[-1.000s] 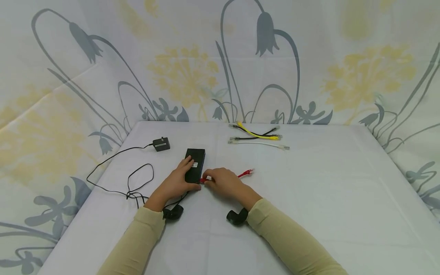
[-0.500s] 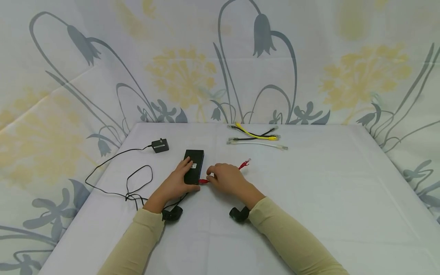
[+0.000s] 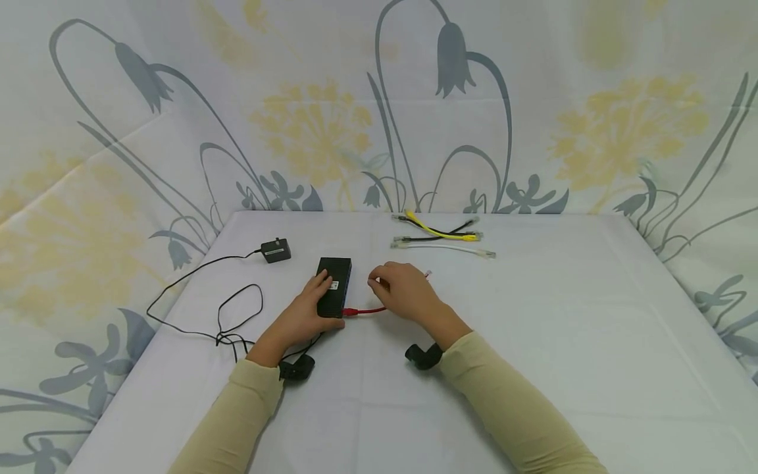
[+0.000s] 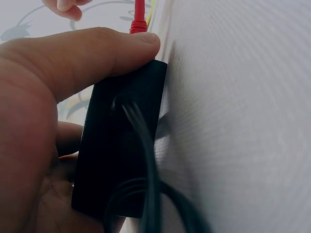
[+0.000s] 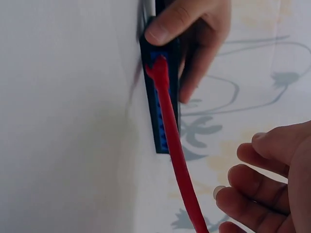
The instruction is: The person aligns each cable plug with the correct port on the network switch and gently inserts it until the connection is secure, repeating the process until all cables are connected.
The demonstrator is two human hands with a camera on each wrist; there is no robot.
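My left hand (image 3: 302, 311) grips a black network switch (image 3: 336, 266) lying on the table, thumb at its near end and fingers over its top. A row of blue ports (image 5: 162, 128) lines the switch's right side. One plug of a red Ethernet cable (image 3: 368, 311) sits in the port closest to my left thumb. From there the cable runs right, passing under my right hand (image 3: 408, 289), whose loosely bent fingers are off it in the right wrist view. A black power cord (image 4: 141, 126) comes out of the switch's near end.
Behind, to the right, lie short Ethernet cables: a yellow one (image 3: 435, 230), black ones (image 3: 414, 239) and a white one (image 3: 441, 247). A black power adapter (image 3: 276, 250) stands at the back left, its looped cord (image 3: 195, 263) trailing across the table's left side.
My right hand has let go of the red cable by the port and moved right and up from the switch. The left hand stays on the switch.
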